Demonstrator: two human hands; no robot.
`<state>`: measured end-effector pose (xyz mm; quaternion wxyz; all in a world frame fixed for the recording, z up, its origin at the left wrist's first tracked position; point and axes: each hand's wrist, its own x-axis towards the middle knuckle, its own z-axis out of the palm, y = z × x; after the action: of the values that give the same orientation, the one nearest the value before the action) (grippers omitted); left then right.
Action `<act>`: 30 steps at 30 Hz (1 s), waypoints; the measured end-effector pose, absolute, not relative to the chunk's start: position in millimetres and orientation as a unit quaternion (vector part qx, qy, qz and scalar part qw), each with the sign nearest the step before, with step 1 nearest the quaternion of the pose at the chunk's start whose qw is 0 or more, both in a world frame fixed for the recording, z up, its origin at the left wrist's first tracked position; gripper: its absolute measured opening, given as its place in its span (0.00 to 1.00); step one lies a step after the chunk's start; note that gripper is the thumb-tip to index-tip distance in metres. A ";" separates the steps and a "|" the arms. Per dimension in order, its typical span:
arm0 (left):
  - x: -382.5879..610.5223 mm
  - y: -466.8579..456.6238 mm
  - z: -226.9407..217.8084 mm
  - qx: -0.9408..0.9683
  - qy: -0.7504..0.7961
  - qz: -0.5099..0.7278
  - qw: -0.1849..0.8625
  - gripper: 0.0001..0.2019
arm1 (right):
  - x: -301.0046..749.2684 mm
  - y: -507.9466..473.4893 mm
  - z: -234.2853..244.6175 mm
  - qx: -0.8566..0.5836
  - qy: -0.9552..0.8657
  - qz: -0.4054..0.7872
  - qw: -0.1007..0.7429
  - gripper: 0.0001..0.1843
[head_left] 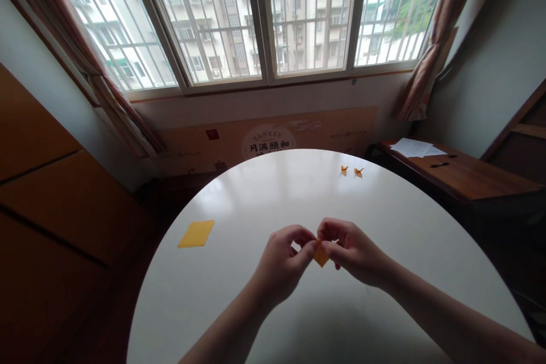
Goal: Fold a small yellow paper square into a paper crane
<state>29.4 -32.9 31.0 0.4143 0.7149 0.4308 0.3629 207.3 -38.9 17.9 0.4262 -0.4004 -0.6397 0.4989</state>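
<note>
Between my two hands is a small folded piece of orange-yellow origami paper (pixel 321 256), its pointed end turned down toward me. My left hand (pixel 286 256) pinches its upper left edge between thumb and forefinger. On the other side, my right hand (pixel 352 250) pinches the upper right edge the same way. Fingertips hide the top of the paper, so its exact folds cannot be made out. Both hands are just over the white round table (pixel 239 301).
A stack of yellow square paper (pixel 196 234) lies on the table's left side. Two small folded paper cranes (pixel 358 172) stand near the far right edge. Beyond, a wooden side table (pixel 482 176) carries white sheets (pixel 416 148) and a dark pen (pixel 439 165). A barred window is behind.
</note>
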 end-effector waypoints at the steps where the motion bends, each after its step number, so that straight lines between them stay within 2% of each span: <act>1: 29.1 -32.7 31.3 0.713 0.433 0.363 0.414 0.08 | 207.3 -39.2 18.9 -0.403 -0.643 0.494 0.424 0.04; 11: 31.3 -30.6 29.6 0.722 0.423 0.364 0.409 0.07 | 205.3 -39.6 16.1 -0.429 -0.674 0.440 0.410 0.06; 23: 31.1 -34.6 34.3 0.669 0.426 0.404 0.455 0.10 | 213.0 -40.2 23.5 -0.395 -0.640 0.532 0.389 0.03; 30: 27.7 -27.4 37.0 0.612 0.418 0.452 0.496 0.12 | 216.7 -35.9 21.3 -0.385 -0.625 0.539 0.414 0.02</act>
<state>27.7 -27.4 37.0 0.4958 0.6120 0.4183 0.4523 216.7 -35.9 21.3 0.4138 -0.3845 -0.6250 0.5388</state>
